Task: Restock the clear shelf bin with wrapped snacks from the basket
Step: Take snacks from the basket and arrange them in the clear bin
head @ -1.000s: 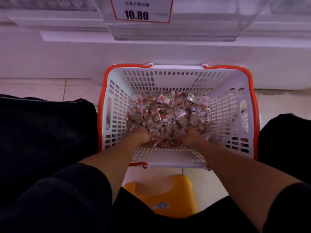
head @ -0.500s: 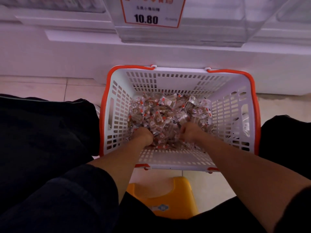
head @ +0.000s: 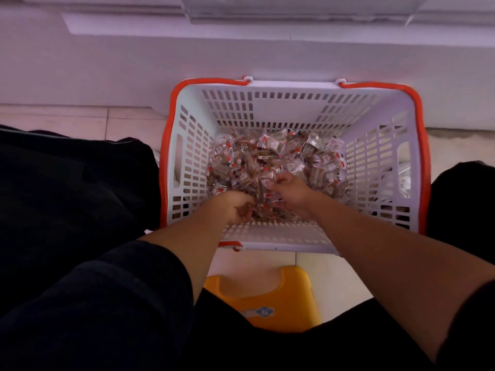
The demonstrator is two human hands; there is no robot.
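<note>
Here, a seated person is reaching both hands into a white, orange-rimmed basket (head: 192, 145) on the tiled floor. The left hand (head: 235, 207) and right hand (head: 290, 191) are each curling around wrapped snacks (head: 251, 159) piled inside. The clear shelf bin (head: 300, 12) is sitting above.

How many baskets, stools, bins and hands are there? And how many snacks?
Baskets: 1
Yellow stools: 1
Clear bins: 1
Hands: 2, left hand and right hand, both in the basket
Snacks: a heap, too many to count
Total without snacks: 5
</note>
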